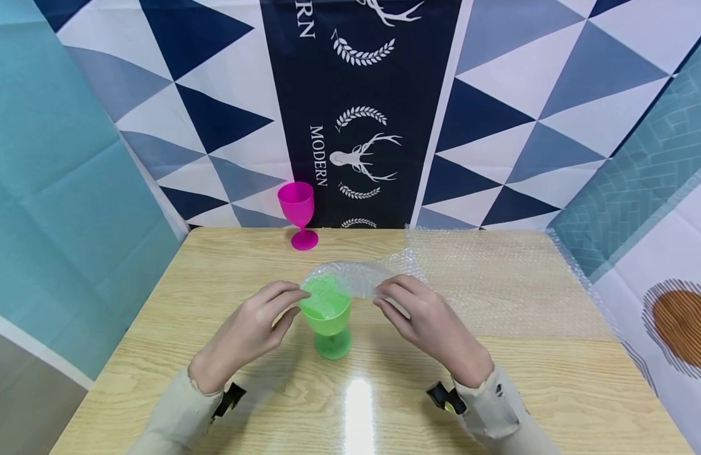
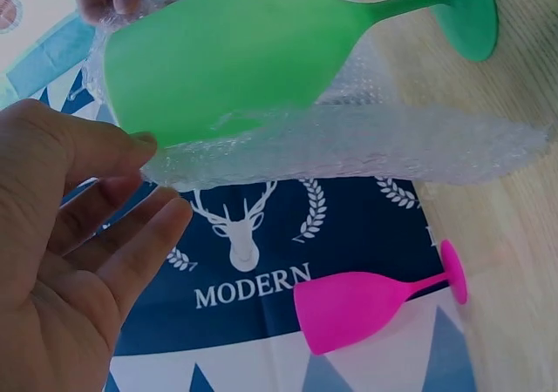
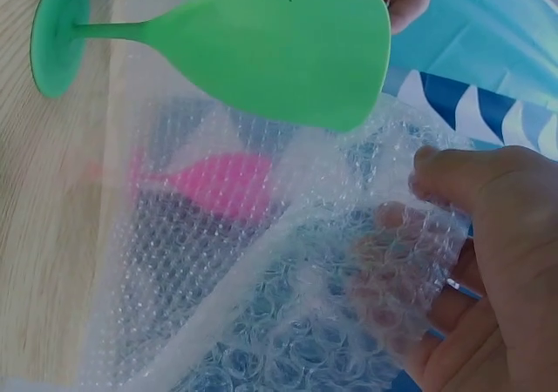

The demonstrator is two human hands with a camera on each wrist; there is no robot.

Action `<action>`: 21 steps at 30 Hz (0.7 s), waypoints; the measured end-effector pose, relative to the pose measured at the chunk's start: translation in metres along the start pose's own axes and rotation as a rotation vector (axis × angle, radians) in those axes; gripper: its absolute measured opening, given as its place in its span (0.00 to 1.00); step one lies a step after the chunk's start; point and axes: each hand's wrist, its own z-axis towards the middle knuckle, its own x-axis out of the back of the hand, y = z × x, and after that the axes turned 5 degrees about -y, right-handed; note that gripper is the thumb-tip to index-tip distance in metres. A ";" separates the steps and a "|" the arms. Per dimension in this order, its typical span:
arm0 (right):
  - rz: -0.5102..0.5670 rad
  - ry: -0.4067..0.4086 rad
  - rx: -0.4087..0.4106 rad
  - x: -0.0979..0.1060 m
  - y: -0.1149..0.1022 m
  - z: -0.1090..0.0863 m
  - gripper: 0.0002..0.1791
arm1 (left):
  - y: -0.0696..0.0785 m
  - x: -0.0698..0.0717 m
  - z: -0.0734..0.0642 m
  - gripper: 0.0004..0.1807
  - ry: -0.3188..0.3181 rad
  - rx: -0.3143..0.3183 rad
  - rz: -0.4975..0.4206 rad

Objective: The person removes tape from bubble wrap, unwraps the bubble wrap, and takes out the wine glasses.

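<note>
A green plastic goblet (image 1: 325,319) stands upright on the wooden table between the two hands. Bubble wrap (image 1: 350,276) curves around its far side and partly over its mouth. The left hand (image 1: 259,325) pinches the wrap's edge at the goblet's rim, thumb tip by the rim in the left wrist view. To the right of the cup, the right hand (image 1: 426,319) holds the wrap between thumb and fingers; its fingers show through the clear film (image 3: 323,296) in the right wrist view. Most of the goblet's stem is hidden from the head view.
Near the table's back edge stands a magenta goblet (image 1: 297,205). The long tail of the bubble wrap (image 1: 509,284) lies flat across the right back of the table (image 1: 213,265). A patterned cloth (image 1: 361,114) hangs behind, with further hangings on both sides.
</note>
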 end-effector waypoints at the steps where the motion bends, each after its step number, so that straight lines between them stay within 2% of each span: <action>1: -0.003 0.000 0.002 0.000 0.000 0.000 0.07 | 0.000 0.000 0.000 0.19 0.006 0.002 -0.002; 13: 0.001 0.005 -0.002 0.002 0.000 0.000 0.05 | -0.001 0.003 0.001 0.19 0.056 0.035 0.023; 21: -0.009 0.014 0.001 0.003 0.000 0.001 0.06 | -0.001 0.005 0.003 0.23 0.102 0.005 0.031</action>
